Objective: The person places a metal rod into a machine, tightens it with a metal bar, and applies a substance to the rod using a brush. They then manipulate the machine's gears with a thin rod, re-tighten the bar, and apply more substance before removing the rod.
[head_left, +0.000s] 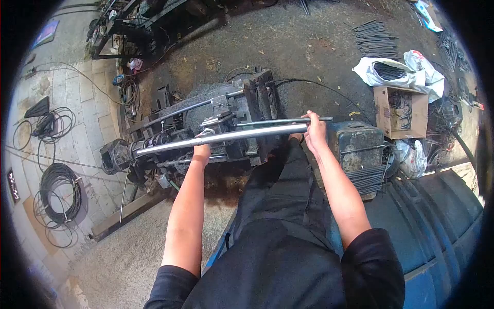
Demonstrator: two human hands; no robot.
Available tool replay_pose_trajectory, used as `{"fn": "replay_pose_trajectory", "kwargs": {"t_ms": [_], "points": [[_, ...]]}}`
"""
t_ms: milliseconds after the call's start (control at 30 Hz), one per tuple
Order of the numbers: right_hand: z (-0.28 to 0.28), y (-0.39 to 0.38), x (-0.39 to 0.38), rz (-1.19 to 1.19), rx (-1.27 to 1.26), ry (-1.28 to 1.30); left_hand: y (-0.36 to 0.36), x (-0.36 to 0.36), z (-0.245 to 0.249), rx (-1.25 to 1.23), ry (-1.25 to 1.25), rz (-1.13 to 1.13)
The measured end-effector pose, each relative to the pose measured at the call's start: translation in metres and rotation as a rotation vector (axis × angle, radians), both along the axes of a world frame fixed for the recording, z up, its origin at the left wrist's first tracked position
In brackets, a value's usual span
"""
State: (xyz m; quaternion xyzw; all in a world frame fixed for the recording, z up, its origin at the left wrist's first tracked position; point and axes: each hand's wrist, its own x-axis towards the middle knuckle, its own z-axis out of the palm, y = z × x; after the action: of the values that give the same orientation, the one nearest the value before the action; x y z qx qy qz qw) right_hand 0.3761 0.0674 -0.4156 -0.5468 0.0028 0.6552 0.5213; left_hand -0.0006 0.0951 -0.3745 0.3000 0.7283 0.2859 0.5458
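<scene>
A long, shiny metal pipe (236, 136) lies crosswise in front of me, above the greasy machine (257, 103). My left hand (202, 148) is closed around its middle from below, the fingers partly hidden behind it. At the pipe's right end is my right hand (315, 135), fingers curled against it. A thinner metal rod (278, 122) runs just beyond the pipe and passes through the same right hand, its tip sticking out to the right. Whether the rod's far end rests on the machine cannot be made out.
Beside my right leg stands a worn blue metal box (360, 149) with a bundle of dark rods (366, 179). Beyond it are a cardboard box (382, 116) and a white sack (368, 77) of rods. Coiled cable (60, 193) lies on the left paving. A blue ribbed surface (437, 221) is at lower right.
</scene>
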Motion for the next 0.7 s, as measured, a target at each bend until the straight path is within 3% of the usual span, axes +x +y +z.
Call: {"fn": "replay_pose_trajectory", "kwargs": {"t_ms": [67,167,233,267,433,700], "points": [[-0.004,0.006,-0.005,-0.085,0.008,0.06,-0.001,-0.002,-0.003,0.052,-0.003,-0.009],[-0.01,0.008,0.0,-0.026,0.033,0.082,-0.001,-0.01,-0.009,0.091,0.052,-0.185],[-0.009,0.009,0.001,-0.024,0.051,0.084,-0.001,-0.014,-0.016,0.053,-0.114,0.011],[-0.008,0.009,0.001,-0.012,0.045,0.093,-0.003,-0.01,-0.023,0.081,-0.04,0.082],[-0.004,0.01,-0.005,-0.004,0.019,0.1,-0.003,-0.011,-0.011,0.037,-0.112,-0.045],[0.001,0.018,-0.037,0.046,0.106,0.069,-0.002,-0.003,-0.006,0.003,-0.154,0.101]]}}
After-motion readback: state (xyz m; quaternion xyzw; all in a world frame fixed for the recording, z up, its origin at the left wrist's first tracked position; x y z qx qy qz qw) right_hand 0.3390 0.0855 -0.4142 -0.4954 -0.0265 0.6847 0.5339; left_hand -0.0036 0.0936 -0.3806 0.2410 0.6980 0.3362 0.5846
